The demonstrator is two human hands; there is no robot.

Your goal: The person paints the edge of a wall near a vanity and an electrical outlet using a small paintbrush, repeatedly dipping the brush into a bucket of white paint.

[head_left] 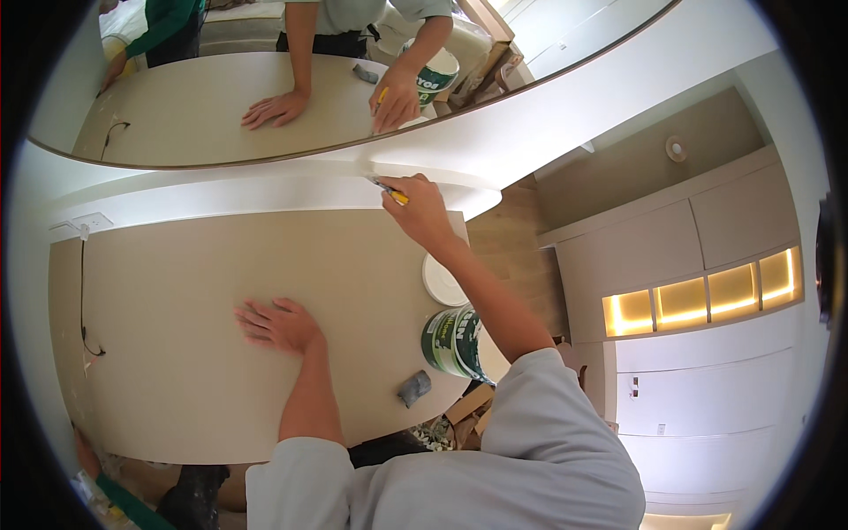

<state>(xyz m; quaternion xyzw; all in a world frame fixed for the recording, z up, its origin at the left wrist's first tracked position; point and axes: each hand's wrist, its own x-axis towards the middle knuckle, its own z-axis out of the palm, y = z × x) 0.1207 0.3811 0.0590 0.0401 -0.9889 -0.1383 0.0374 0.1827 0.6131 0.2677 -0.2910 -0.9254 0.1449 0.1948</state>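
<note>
My left hand [281, 327] rests flat on the beige tabletop [177, 309], fingers spread, holding nothing. At the far right of the table, my right hand [418, 210] is closed around a small yellow-handled tool [395, 195]. The tool's narrow, pale tip meets the white ledge at the foot of the wall, below the mirror [221, 106]; its exact kind is too small to make out. Close to my right forearm stands a green and white paint bucket [449, 343] at the table's right edge. A round white lid [443, 281] lies just beyond it.
A crumpled grey cloth [413, 389] lies near the bucket. At the left, a black cable [84, 291] runs down from a wall socket [91, 223] onto the table. Another person's green sleeve [128, 502] shows at lower left. Cardboard [468, 405] sits below the table's right edge.
</note>
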